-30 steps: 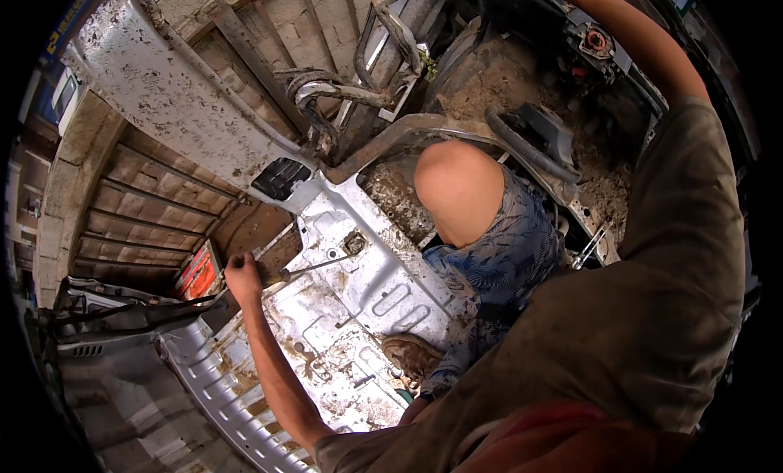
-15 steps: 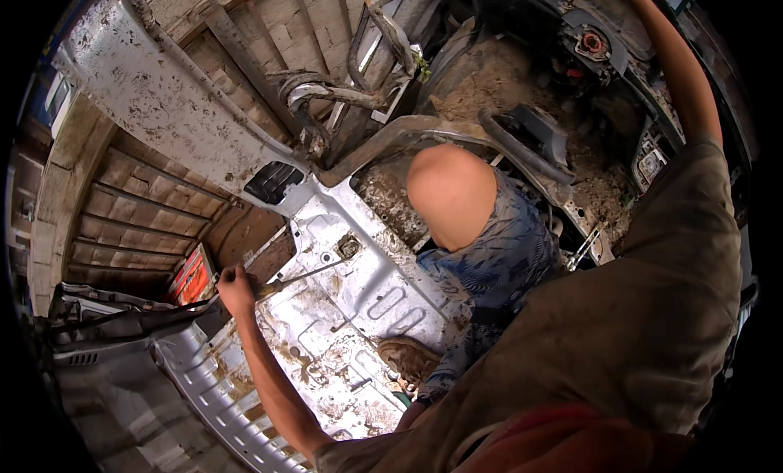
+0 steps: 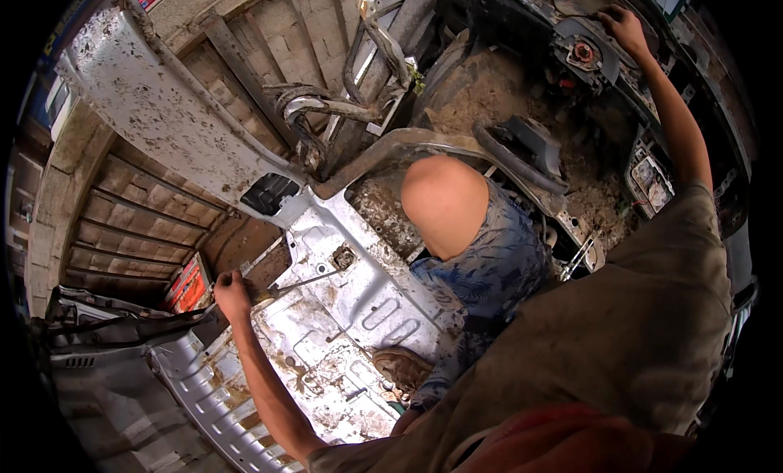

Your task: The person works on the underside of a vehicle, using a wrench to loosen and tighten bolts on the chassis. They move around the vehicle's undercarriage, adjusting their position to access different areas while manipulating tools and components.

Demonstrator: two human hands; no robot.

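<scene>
Your left grip (image 3: 233,297) clamps one long tool (image 3: 263,294).
Its shaft reaches over the silver panel (image 3: 391,269); whether your right grip (image 3: 624,28) is closed, I cannot tell.

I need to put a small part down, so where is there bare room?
The grooved stretch of pale metal floor, bordered by the long thin tool in your left hand, the brown shoe and the blue patterned shorts, looks open, though dirty. It is crowded around your right hand, beside the dark round fitting.
</scene>
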